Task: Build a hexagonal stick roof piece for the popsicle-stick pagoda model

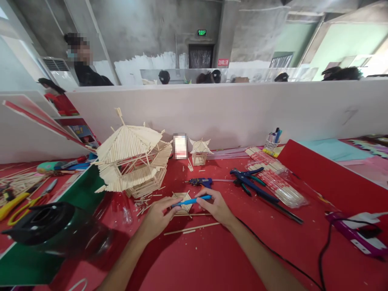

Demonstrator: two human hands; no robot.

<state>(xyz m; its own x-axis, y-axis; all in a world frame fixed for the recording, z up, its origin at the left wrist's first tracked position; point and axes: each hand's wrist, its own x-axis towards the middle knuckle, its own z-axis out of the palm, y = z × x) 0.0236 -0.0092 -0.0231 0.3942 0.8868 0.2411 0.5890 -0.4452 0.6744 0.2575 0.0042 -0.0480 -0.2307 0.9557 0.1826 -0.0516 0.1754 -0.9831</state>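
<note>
Both hands meet over the red table at a slim blue pen (192, 201). My left hand (160, 214) pinches its left end, and my right hand (216, 207) grips the right end between thumb and fingers. Beneath the pen lies a small hexagonal frame (186, 209) of thin wooden sticks, partly covered by the fingers. Just behind my right hand rests a blue glue gun (201, 182). Loose sticks (191, 228) lie in front of the frame, and short offcuts are scattered by my left hand.
A large stick pavilion model (130, 157) stands at left, a smaller one (200, 152) at the back. Pliers (247, 180) and packs of sticks (274, 178) lie right. A dark bottle (69, 230) occupies the left front; a power strip (357, 236) and cable are at right.
</note>
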